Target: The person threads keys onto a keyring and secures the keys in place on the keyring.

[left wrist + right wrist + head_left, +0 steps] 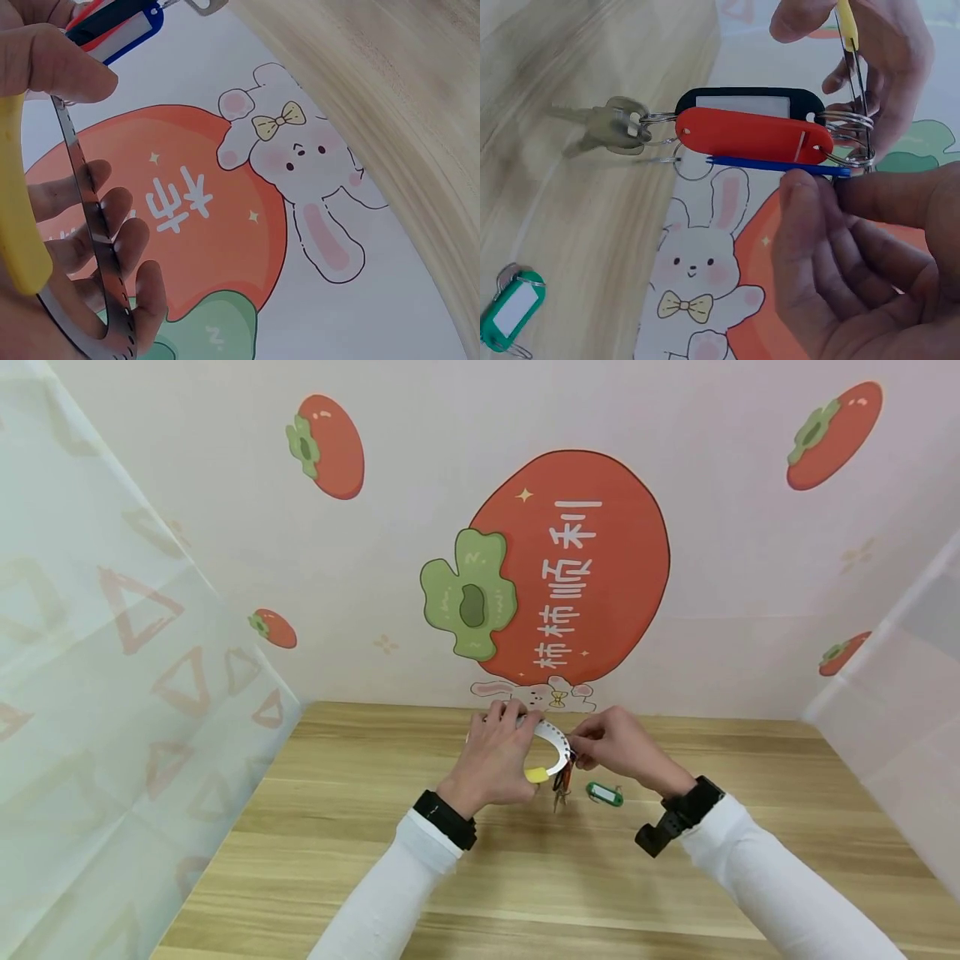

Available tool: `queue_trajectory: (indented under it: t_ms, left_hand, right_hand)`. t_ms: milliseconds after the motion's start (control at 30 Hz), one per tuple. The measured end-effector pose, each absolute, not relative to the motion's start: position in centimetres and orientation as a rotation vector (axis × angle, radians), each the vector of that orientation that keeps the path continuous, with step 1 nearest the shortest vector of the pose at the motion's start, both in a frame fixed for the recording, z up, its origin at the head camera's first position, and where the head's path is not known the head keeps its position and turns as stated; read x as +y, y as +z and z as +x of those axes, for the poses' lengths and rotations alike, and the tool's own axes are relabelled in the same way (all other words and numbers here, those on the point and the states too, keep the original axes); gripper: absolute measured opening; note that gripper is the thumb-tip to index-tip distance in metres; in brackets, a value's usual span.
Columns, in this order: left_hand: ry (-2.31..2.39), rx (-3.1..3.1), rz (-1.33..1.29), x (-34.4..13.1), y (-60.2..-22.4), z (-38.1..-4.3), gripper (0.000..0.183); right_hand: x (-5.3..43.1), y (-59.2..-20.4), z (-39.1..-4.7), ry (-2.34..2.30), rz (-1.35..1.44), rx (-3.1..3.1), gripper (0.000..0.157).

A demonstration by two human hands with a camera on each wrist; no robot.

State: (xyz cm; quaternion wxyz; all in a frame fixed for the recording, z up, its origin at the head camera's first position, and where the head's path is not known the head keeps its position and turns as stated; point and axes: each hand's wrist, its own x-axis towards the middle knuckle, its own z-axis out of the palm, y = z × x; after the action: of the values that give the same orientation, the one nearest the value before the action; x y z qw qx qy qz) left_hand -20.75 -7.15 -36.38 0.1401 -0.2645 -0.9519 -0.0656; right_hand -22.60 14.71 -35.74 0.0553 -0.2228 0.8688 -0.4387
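My left hand (pixel 497 753) grips a large metal ring (pixel 558 743) with a yellow sleeve (pixel 19 202), holding it above the table. Small split rings on the metal band carry a red key tag (pixel 742 135), a black key tag (pixel 754 92) and a blue key tag (pixel 780 166). Keys (pixel 615 129) hang from the tags' far ends. With thumb and fingertips, my right hand (pixel 618 745) pinches the ring end of the blue key tag; the exact contact is partly hidden. A green key tag (pixel 604 793) with small rings lies on the table below the right hand.
The wood-grain table (pixel 360 827) runs back to a pale wall (pixel 405 510) printed with persimmons and a rabbit. A pale sheet (pixel 90 693) bounds the left side and another panel stands on the right. Both wrists wear black straps.
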Motion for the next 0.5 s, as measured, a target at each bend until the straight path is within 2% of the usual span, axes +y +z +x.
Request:
queue_trajectory:
  t_ms: [133, 367, 500]
  left_hand:
    - [-0.208, -2.758, -0.769, -7.18, -36.36, -20.77, 0.089]
    - [-0.254, -2.791, -0.775, -7.29, -36.33, -20.75, 0.087]
    - [-0.276, -2.797, -0.782, -7.31, -36.32, -20.71, 0.085]
  right_hand:
    - [14.46, -35.87, -22.43, -1.193, -0.842, 2.826, 0.011]
    - [13.96, -36.22, -22.22, -0.720, -1.351, 3.148, 0.007]
    - [14.03, -36.40, -22.32, -0.627, -1.414, 3.164, 0.006]
